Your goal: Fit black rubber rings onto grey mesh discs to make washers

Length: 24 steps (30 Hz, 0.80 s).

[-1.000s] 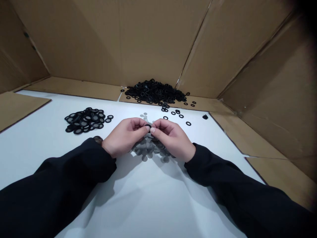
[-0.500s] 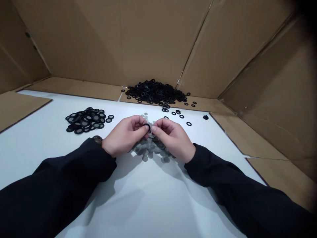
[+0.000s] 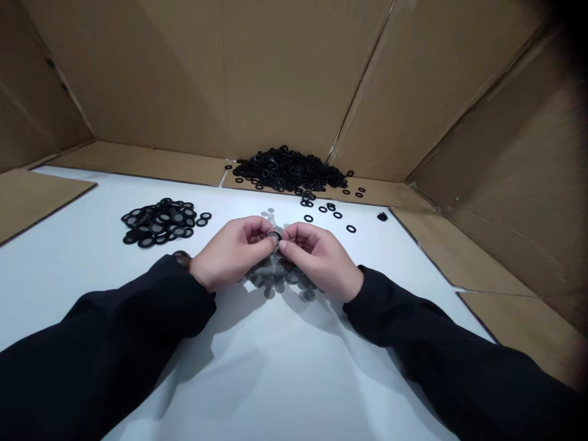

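Between the thumb and fingers of my left hand [image 3: 236, 250] is a black rubber ring [image 3: 280, 235], held above the middle of the table. A thin grey disc [image 3: 274, 237] shows inside the ring's opening. My right hand [image 3: 321, 257] is closed in a pinch at the ring's right side, its thumb against the disc's edge; its fingertips partly hide both pieces. Below both hands lies a loose heap of grey discs [image 3: 280, 275], partly covered by them. On the left is a pile of black rings with grey centres [image 3: 158, 223].
A large heap of plain black rings [image 3: 289, 168] rests against the back cardboard wall [image 3: 285, 79]. Several loose rings [image 3: 351, 229] lie in front of it. A small dark piece [image 3: 382, 217] sits at the right. Cardboard strips [image 3: 482, 257] border the white tabletop [image 3: 294, 380].
My right fingertips have come up against the ring, whose opening now shows grey. The ring has tilted slightly. The piles have not changed.
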Available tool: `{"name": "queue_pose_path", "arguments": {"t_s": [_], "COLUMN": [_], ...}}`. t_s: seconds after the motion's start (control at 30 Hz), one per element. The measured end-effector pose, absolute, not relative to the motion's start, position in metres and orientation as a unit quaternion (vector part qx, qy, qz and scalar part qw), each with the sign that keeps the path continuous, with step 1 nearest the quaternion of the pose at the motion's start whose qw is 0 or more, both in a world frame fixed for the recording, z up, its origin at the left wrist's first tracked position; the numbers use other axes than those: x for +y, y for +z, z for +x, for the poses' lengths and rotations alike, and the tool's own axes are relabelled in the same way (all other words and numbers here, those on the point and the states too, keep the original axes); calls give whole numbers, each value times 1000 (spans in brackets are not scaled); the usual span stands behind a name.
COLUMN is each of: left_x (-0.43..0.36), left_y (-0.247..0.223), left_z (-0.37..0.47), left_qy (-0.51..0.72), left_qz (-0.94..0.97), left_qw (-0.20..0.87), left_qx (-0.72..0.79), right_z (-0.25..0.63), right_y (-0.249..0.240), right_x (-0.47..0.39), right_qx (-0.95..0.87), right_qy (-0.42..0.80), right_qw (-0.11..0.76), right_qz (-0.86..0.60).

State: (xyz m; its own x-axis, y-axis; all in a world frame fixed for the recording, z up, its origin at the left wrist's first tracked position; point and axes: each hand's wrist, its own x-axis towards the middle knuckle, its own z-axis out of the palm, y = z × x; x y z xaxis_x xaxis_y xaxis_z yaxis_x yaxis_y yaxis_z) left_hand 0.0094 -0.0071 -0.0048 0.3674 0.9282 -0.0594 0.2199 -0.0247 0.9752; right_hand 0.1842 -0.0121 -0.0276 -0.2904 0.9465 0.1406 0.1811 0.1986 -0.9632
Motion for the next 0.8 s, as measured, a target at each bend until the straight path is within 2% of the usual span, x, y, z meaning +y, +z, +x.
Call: {"name": "queue_pose_path", "arguments": {"t_s": [0.27,0.5,0.8], "left_x": [-2,0,-2], "left_y": [-9,-11,-6], "left_z": [4,1,5], "left_qy": [278,261,270], "left_qz": [588,603,606], "left_qw": [637,621,607], "left_qx": [414,428,437], "right_z": [182,186,184], "right_y": [-28,-31,-30], "right_x": [-16,-9,-11], "right_qx": [-645,-623,-654], "right_qy": [465,519,463], "right_qw": [419,413,429], "right_qz": [-439,-414,-417]}}
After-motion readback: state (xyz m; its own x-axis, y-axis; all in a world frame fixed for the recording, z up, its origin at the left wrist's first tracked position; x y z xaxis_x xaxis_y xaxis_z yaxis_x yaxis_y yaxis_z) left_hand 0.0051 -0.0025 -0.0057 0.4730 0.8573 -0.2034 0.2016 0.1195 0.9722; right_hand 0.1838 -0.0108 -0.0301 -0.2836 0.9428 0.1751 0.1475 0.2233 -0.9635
